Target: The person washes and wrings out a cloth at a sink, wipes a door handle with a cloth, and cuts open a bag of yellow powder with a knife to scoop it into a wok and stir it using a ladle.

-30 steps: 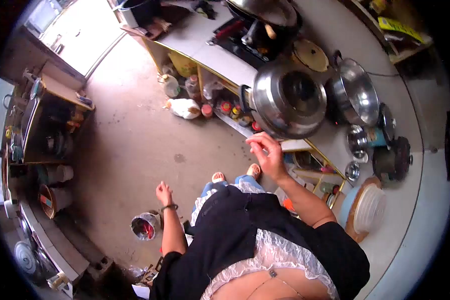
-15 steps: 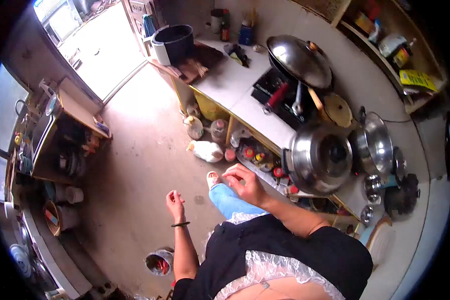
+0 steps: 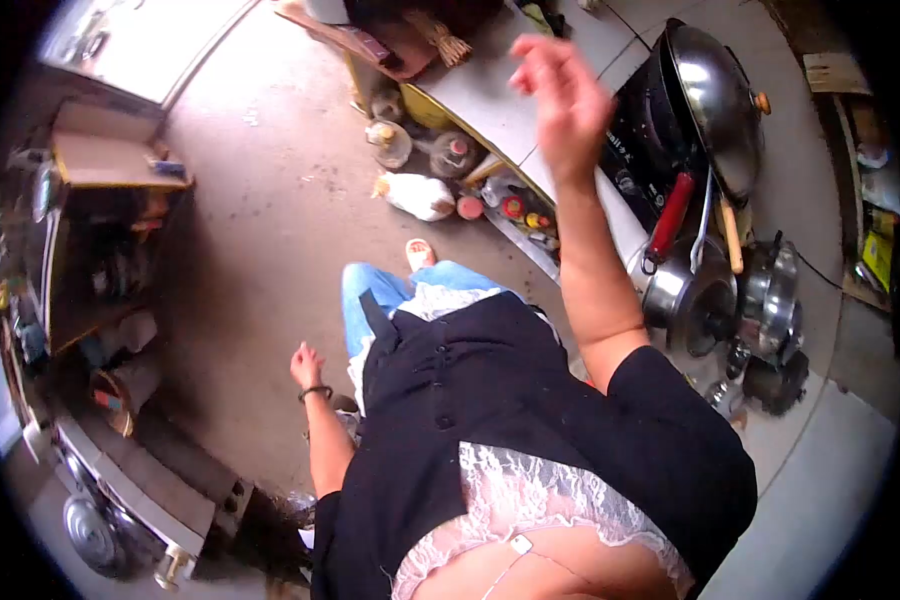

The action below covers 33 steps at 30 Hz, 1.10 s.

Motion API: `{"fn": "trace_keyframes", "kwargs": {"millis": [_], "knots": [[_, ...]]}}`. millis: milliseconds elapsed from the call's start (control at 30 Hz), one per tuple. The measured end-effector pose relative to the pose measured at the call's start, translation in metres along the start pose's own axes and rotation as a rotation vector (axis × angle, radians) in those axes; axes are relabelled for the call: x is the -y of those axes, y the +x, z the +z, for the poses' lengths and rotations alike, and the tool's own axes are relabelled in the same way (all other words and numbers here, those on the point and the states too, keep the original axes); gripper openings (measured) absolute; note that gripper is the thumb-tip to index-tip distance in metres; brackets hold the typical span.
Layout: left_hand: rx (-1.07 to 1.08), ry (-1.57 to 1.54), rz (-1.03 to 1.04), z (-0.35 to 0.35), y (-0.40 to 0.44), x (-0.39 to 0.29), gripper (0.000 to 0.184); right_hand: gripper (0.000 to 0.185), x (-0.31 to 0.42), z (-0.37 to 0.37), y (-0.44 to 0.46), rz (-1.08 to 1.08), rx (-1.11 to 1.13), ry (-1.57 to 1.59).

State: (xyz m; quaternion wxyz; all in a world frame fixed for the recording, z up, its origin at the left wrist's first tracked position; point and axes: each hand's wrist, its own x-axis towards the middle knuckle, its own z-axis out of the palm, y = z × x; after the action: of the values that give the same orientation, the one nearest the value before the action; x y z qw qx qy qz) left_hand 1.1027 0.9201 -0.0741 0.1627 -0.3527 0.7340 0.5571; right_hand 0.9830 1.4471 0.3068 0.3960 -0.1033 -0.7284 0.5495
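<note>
My right hand (image 3: 572,105) is raised over the edge of the white counter (image 3: 490,95), left of the stove; its fingers are bent and blurred, and whether they hold anything cannot be made out. My left hand (image 3: 307,366) hangs low over the floor, empty, its fingers slightly apart, with a dark bracelet at the wrist. Right of my right hand, a wok under a domed lid (image 3: 715,110) sits on the black stove (image 3: 632,150). A red handle (image 3: 673,215) and a wooden handle (image 3: 731,238) point towards me.
A white and brown cat (image 3: 417,196) lies on the floor beside the counter's lower shelf, near plastic bottles (image 3: 454,155). Steel pots (image 3: 692,295) stand right of me. Shelves (image 3: 110,250) line the left side. A doorway (image 3: 150,45) opens at the top left.
My right hand has risen and reached forward over the counter's edge. My left hand has moved left. The view has turned, and my body has come nearer the stove.
</note>
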Motion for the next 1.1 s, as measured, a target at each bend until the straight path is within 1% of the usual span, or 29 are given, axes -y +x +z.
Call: {"fn": "trace_keyframes", "kwargs": {"millis": [33,100,167,200,233,267,333,367,400,433,467,500,533,567,600,700,800,833,867,900,933,967,1000,1033,1067,1100], "knots": [[0.022,0.024,-0.092,-0.027,0.014,0.035,0.031,0.017,0.0,-0.002,0.024,-0.039,-0.07,-0.012],[-0.029,-0.027,-0.228,-0.051,0.029,0.09,0.034,0.013,-0.003,-0.014,0.065,0.001,-0.218,-0.067],[0.08,0.368,-0.476,-0.079,0.054,0.11,0.035,0.018,0.003,-0.013,0.093,-0.082,-0.357,-0.09],[0.175,0.55,-0.524,-0.081,0.066,0.098,0.035,0.018,0.003,-0.013,0.106,-0.104,-0.385,-0.113],[0.285,0.668,-0.491,-0.076,0.084,0.08,0.035,0.018,0.003,-0.014,0.115,-0.127,-0.414,-0.138],[0.405,0.777,-0.406,-0.067,0.106,0.051,0.034,0.019,-0.001,-0.014,0.125,-0.184,-0.427,-0.19],[0.635,0.991,-0.077,-0.036,0.166,-0.034,0.033,0.019,0.0,-0.006,0.144,-0.174,-0.481,-0.28],[0.716,1.075,0.102,-0.018,0.198,-0.079,0.033,0.019,0.002,-0.001,0.152,-0.161,-0.501,-0.326],[0.715,1.024,0.161,0.005,0.228,-0.127,0.033,0.02,0.002,0.003,0.164,-0.148,-0.505,-0.317],[0.671,0.794,0.072,0.027,0.251,-0.174,0.032,0.019,0.005,0.01,0.177,-0.161,-0.497,-0.385],[0.492,0.227,-0.202,0.051,0.267,-0.215,0.03,0.019,0.01,0.018,0.191,-0.177,-0.495,-0.452],[0.465,0.107,-0.08,0.069,0.3,-0.243,0.029,0.019,0.013,0.026,0.206,-0.194,-0.495,-0.514],[0.469,0.137,-0.041,0.082,0.328,-0.275,0.028,0.019,0.016,0.029,0.22,-0.167,-0.508,-0.544],[0.545,0.107,0.025,0.095,0.348,-0.301,0.03,0.018,0.018,0.033,0.233,-0.135,-0.501,-0.582],[0.545,0.233,0.029,0.106,0.361,-0.33,0.034,0.018,0.019,0.036,0.245,-0.103,-0.492,-0.621],[0.518,0.273,-0.015,0.14,0.364,-0.378,0.035,0.016,0.023,0.039,0.283,-0.024,-0.509,-0.689],[0.681,0.255,0.005,0.149,0.373,-0.374,0.037,0.014,0.017,0.023,0.313,0.029,-0.498,-0.745],[0.717,0.287,0.083,0.147,0.377,-0.362,0.04,0.014,0.019,0.015,0.328,0.016,-0.488,-0.768],[0.748,0.316,0.162,0.145,0.38,-0.351,0.044,0.013,0.019,0.009,0.342,0.07,-0.498,-0.773],[0.811,0.333,0.129,0.137,0.389,-0.336,0.046,0.012,0.017,0.003,0.356,0.115,-0.51,-0.774],[0.686,0.305,-0.018,0.136,0.385,-0.325,0.046,0.012,0.008,-0.006,0.371,0.123,-0.514,-0.783],[0.782,0.123,-0.027,0.127,0.396,-0.303,0.046,0.013,-0.002,-0.012,0.384,0.131,-0.517,-0.788],[0.835,0.27,-0.055,0.12,0.392,-0.309,0.046,0.021,-0.006,-0.015,0.395,0.069,-0.459,-0.98],[0.816,0.275,-0.066,0.116,0.385,-0.312,0.045,0.03,-0.009,-0.016,0.408,0.015,-0.406,-1.172],[0.633,0.264,-0.236,0.12,0.379,-0.312,0.043,0.037,-0.017,-0.018,0.421,-0.002,-0.45,-1.222],[0.701,0.163,-0.499,0.12,0.394,-0.311,0.04,0.043,-0.023,-0.018,0.438,-0.009,-0.49,-1.27]]}}
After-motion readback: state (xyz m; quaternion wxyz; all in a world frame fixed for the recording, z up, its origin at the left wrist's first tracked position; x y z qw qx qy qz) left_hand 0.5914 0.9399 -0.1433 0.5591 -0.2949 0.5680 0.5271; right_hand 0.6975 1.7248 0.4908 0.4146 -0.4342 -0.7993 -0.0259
